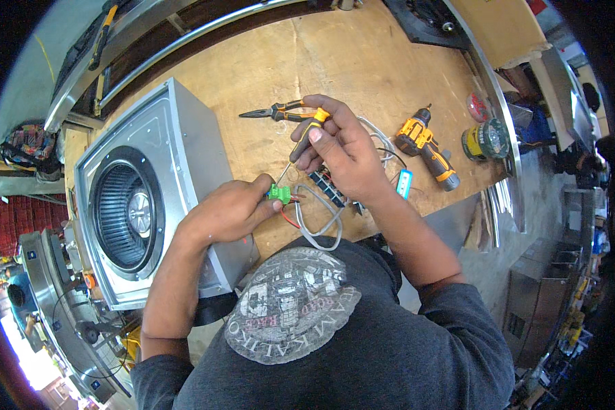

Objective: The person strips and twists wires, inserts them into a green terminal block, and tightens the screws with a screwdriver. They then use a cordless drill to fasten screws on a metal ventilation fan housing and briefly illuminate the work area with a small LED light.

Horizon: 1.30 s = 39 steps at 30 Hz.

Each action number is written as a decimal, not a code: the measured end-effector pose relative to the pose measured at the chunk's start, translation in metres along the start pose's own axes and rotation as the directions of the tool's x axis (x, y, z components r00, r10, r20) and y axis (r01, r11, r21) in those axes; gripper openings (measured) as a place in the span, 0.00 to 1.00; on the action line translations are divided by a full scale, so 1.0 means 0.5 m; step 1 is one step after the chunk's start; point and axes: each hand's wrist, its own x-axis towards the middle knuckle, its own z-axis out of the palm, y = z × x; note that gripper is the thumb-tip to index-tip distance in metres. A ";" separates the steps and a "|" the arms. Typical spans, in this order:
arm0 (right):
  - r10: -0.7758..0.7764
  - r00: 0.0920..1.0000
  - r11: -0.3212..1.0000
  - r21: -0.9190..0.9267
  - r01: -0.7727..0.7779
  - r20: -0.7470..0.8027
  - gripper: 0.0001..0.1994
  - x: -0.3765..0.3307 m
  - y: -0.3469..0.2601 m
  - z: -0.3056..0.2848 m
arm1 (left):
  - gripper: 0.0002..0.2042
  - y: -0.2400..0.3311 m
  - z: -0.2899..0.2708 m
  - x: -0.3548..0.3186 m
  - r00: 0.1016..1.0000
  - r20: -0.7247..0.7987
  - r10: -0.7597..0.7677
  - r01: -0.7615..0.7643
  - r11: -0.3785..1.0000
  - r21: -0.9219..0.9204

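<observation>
My left hand [227, 210] pinches a small green terminal block [279, 194] between thumb and fingers. From the block run a red wire and a grey cable [310, 236], which loops over the table's near edge. My right hand [348, 154] grips a screwdriver [308, 137] with a black and yellow handle. Its thin shaft slants down to the left and its tip meets the top of the green block. Partly hidden below my right hand lies a dark circuit board [326, 187] with blue parts. Just beyond that hand are long-nose pliers [273, 111] with orange and black handles.
A grey metal blower housing [197, 137] with a round black fan [126, 208] stands on the left of the wooden table [362, 61]. To the right lie a yellow and black cordless drill [427, 147], a light-blue box [404, 184] and a green roll [485, 141].
</observation>
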 end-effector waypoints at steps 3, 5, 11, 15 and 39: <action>0.003 1.000 1.000 -0.013 -0.003 0.001 0.21 -0.002 0.000 0.003 | 0.19 -0.004 0.002 0.001 1.000 -0.007 0.002 -0.002 1.000 0.002; 0.002 1.000 0.999 -0.036 -0.002 0.001 0.21 -0.001 -0.007 0.003 | 0.19 -0.005 0.005 0.002 1.000 -0.023 0.013 -0.013 1.000 0.000; -0.008 0.999 1.000 -0.020 0.008 0.032 0.21 -0.004 -0.007 -0.004 | 0.19 -0.003 0.005 0.001 0.999 -0.028 0.018 -0.019 0.999 -0.026; 0.020 1.000 0.975 -0.222 -0.014 0.024 0.22 -0.004 -0.020 -0.004 | 0.19 -0.006 0.006 0.003 0.998 -0.049 0.040 -0.040 0.999 0.000; -0.062 0.993 0.936 -0.338 0.094 0.105 0.15 0.015 -0.017 -0.013 | 0.18 -0.011 0.013 0.006 0.998 -0.061 0.034 -0.032 0.999 0.027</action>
